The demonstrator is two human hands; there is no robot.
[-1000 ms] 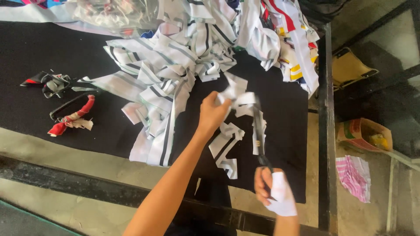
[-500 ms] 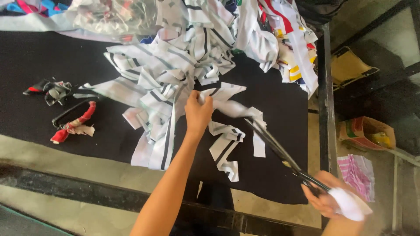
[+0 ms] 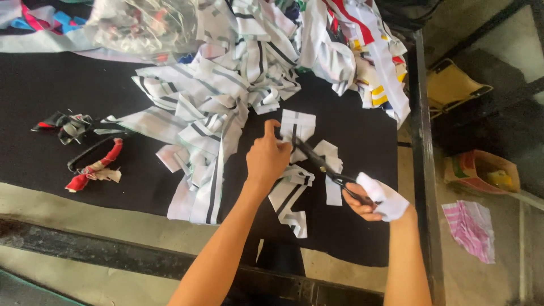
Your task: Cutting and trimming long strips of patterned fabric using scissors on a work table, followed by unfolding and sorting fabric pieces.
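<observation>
A black-covered table (image 3: pixel 51 90) fills most of the view, its near edge running along 6 o'clock. Heaped across 12 o'clock is a big pile of white striped fabric pieces (image 3: pixel 226 90), with red and yellow printed cloth (image 3: pixel 374 62) spilling toward 2 o'clock over the table's right edge. A crumpled clear plastic bag (image 3: pixel 141 22) lies at 11 o'clock. Off the table at 3 to 4 o'clock sit a yellow bag (image 3: pixel 450 85), an open cardboard box (image 3: pixel 481 170) and a pink striped cloth (image 3: pixel 470 226) on the floor.

At the centre, the left hand (image 3: pixel 266 158) presses down with curled fingers on a white fabric piece (image 3: pixel 297 124), apparently pinning it flat so the blades can bite cleanly. The scissors (image 3: pixel 320 164) run from 4 o'clock toward the centre, tips meeting that piece just beside the left hand. The right hand (image 3: pixel 368 198), partly wrapped in white cloth, probably as padding against the handles, is closed around the scissor handles. Cut white strips (image 3: pixel 292 201) lie just below the hands, near where they dropped.

At 9 o'clock, well apart, lie another pair of dark shears with red-wrapped handles (image 3: pixel 93 164) and small dark scraps (image 3: pixel 68 124).
</observation>
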